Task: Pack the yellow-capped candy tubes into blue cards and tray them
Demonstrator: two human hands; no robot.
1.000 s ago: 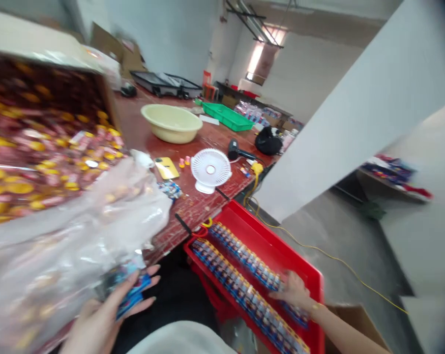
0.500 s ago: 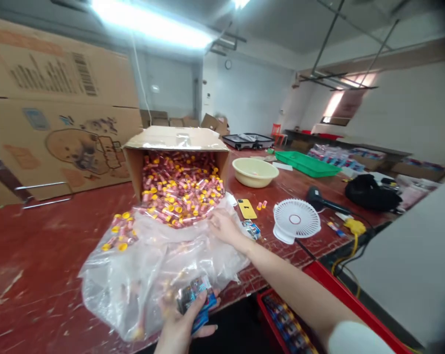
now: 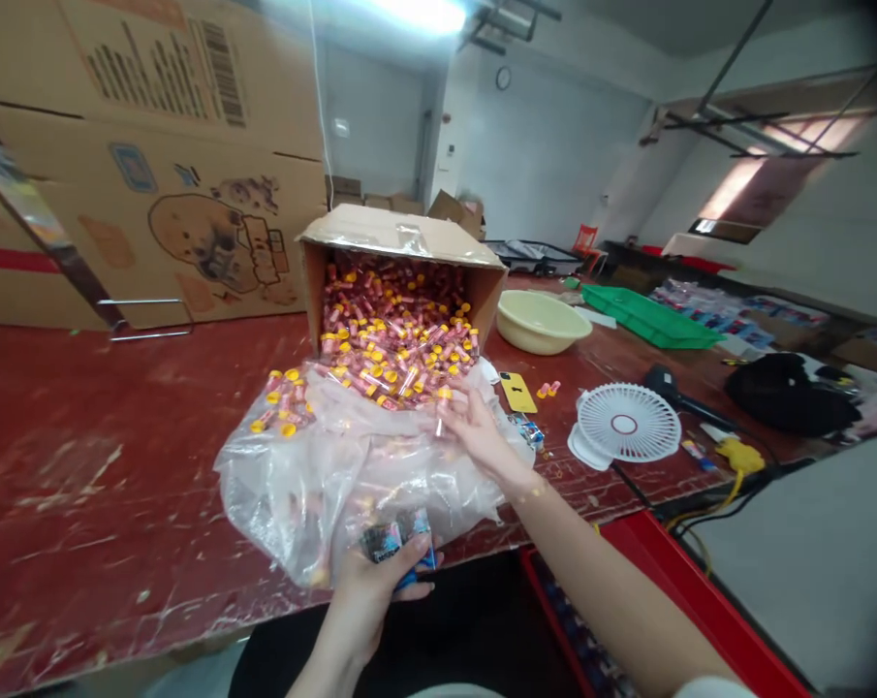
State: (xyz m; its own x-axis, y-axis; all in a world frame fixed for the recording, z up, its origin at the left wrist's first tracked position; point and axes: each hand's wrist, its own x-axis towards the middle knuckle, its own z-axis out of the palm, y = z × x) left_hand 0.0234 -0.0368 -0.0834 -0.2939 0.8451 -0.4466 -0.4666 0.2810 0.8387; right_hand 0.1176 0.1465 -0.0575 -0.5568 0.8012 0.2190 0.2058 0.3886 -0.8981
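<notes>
Low at the table's front edge, my left hand (image 3: 376,591) is closed around a few small blue and black printed packets (image 3: 416,541). Farther forward, my right hand (image 3: 478,436) pinches a small clear tube with a yellow cap (image 3: 444,396) at its fingertips, above a clear plastic bag (image 3: 285,499). Behind the bag a cardboard box (image 3: 409,233) lies on its side, its opening facing me. Many pink tubes with yellow caps (image 3: 401,359) fill it and spill to its mouth. Several more tubes (image 3: 282,399) rest on the bag's left part.
Right of the box are a cream basin (image 3: 540,325), a yellow phone (image 3: 517,393), two loose tubes (image 3: 549,390), a white fan (image 3: 627,424) and a green tray (image 3: 652,318). A large carton (image 3: 227,233) stands back left. A red crate (image 3: 656,572) is below the table edge.
My right hand has lifted slightly off the heap's edge, and a yellow-capped tube now shows in its fingers. My left hand still grips the packets. The camera view has turned left.
</notes>
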